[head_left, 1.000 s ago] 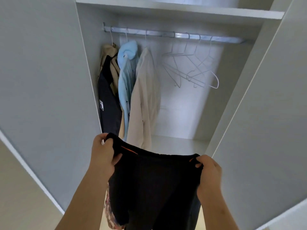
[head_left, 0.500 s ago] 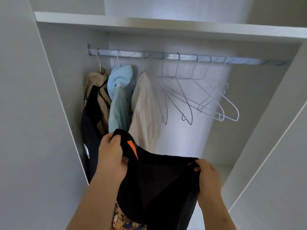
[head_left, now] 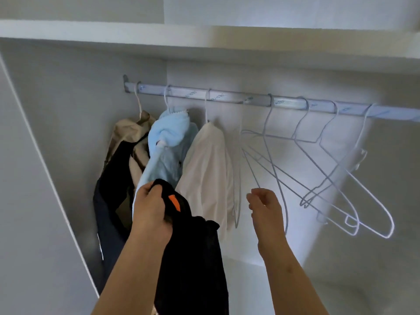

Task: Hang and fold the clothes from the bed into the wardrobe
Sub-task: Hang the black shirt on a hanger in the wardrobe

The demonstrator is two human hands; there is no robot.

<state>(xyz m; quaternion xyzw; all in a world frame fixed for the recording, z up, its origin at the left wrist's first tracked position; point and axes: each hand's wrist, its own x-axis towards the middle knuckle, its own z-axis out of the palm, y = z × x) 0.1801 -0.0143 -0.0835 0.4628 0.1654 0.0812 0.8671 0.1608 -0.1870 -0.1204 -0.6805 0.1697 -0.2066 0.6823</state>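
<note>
My left hand (head_left: 151,214) grips the bunched black garment (head_left: 195,258) below the rail (head_left: 284,102). My right hand (head_left: 266,210), fingers loosely curled and empty, hovers near the bare wire hangers (head_left: 322,176) under it. Three hung clothes (head_left: 209,160) fill the rail's left end; this piece, I judge, is not yet hung.

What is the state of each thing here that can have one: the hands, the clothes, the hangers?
Left hand, gripping the black garment.
Right hand, loosely curled, holding nothing.
Black garment, dangling from the left hand, on no hanger.
Beige garment, hung on the rail.
Dark garment, hung beside it.
Light blue garment, hung on the rail.
White garment, hung on the rail.
Wire hangers, empty, hooked on the rail.
</note>
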